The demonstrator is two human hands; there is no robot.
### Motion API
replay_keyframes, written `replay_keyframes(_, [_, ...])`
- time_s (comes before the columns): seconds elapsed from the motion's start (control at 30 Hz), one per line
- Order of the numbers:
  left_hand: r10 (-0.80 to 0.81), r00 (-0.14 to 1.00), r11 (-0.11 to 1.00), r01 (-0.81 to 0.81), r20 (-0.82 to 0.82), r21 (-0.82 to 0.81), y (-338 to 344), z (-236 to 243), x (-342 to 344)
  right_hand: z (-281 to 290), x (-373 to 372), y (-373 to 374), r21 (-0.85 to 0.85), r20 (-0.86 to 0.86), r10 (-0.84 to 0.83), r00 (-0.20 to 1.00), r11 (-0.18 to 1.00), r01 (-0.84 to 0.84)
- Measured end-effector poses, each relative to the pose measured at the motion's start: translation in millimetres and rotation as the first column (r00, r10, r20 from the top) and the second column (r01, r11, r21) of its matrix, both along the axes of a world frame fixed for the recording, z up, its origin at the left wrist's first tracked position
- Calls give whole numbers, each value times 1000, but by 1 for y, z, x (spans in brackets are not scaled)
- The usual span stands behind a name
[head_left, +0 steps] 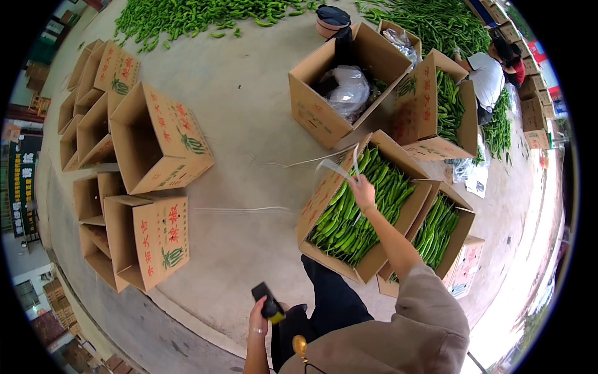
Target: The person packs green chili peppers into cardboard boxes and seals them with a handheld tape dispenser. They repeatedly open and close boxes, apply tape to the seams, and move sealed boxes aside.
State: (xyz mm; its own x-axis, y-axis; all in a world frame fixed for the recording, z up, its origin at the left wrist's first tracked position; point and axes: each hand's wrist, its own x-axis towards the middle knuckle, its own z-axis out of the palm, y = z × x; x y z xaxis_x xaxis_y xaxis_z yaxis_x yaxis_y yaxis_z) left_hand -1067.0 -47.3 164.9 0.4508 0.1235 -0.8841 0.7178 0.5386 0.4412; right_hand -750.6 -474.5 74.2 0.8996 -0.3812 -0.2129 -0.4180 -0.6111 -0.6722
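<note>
My right hand (pixel 362 192) is closed round a white plastic strap (pixel 336 168), holding it above a cardboard box (pixel 311 215) filled with long green chili peppers (pixel 355 218). The strap's loose parts rise over the box's far left side. Down by my legs, my left hand (pixel 256 319) grips a black and yellow handheld device (pixel 268 303), whose exact kind I cannot make out. A second box (pixel 464 234) of green peppers stands just right of the first, partly behind my right arm.
Several brown cartons (pixel 168 140) stand at left. White straps (pixel 243 209) lie across the floor between them and the pepper boxes. Beyond are a carton (pixel 321 118) with plastic bags and another pepper carton (pixel 414 112). A person (pixel 489 78) bends near pepper heaps (pixel 430 25).
</note>
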Motion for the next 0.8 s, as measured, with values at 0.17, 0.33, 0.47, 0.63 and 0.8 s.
replay_keyframes(0.17, [-201, 980, 940, 195, 7, -280, -54, 61, 106, 133, -82, 126, 0, -198, 731, 653, 667, -745])
replay_keyframes(0.33, [-180, 978, 780, 207, 106, -590, -51, 101, 112, 244, -160, 205, 248, -187, 980, 76, 121, -961])
replay_keyframes(0.47, [100, 992, 806, -36, 76, -591, -10, 70, 45, 273, -194, 228, 190, -2, 995, -98, -96, -977])
replay_keyframes(0.63, [606, 772, 732, -448, 190, -512, 68, 97, -31, 273, -208, 218, 145, -71, 947, -314, -301, -942])
replay_keyframes(0.8, [732, 480, 591, -800, 484, -101, 174, 135, -202, 210, -242, 256, 111, -148, 770, -621, -611, -784])
